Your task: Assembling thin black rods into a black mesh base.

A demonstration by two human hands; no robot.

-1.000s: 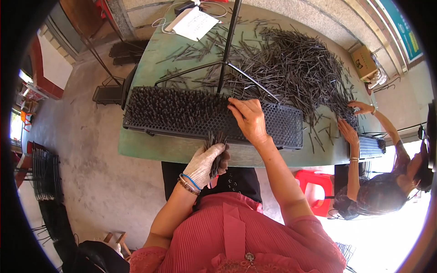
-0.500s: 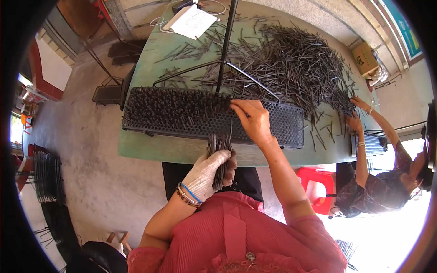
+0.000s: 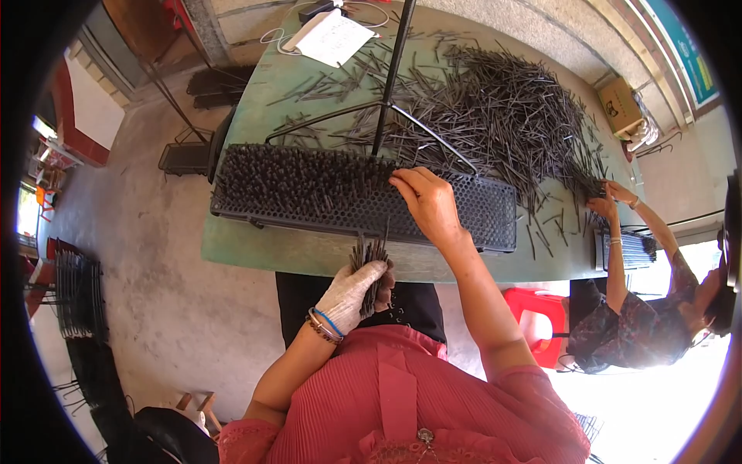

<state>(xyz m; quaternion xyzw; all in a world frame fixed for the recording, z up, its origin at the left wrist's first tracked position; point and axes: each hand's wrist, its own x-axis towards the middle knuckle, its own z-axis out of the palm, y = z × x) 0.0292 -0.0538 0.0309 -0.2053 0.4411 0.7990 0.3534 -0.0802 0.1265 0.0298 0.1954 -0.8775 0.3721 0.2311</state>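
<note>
A long black rack (image 3: 479, 213) full of small round holes lies along the table's near edge. Thin dark sticks (image 3: 294, 182) stand packed upright in its left part, while holes show bare toward the right. My right hand (image 3: 433, 205), ungloved, is at the border of the packed part, thumb and fingers pinched together; whatever is between the fingertips is too small to make out. Below the rack's front edge, my left hand (image 3: 355, 288) in a pale knit glove is closed round a bundle of dark sticks (image 3: 371, 255), their ends poking up above the thumb.
A large heap of loose sticks (image 3: 518, 108) covers the green table (image 3: 255, 259) behind the rack. A black metal stand (image 3: 394, 66) rises just behind the rack. Another person's hands (image 3: 610, 199) work at the right, near a red stool (image 3: 533, 309). Paper (image 3: 336, 37) lies far left.
My left hand has shifted slightly with the stick bundle. My right hand stays pinched at nearly the same place on the rack. The other person's hands have moved closer together.
</note>
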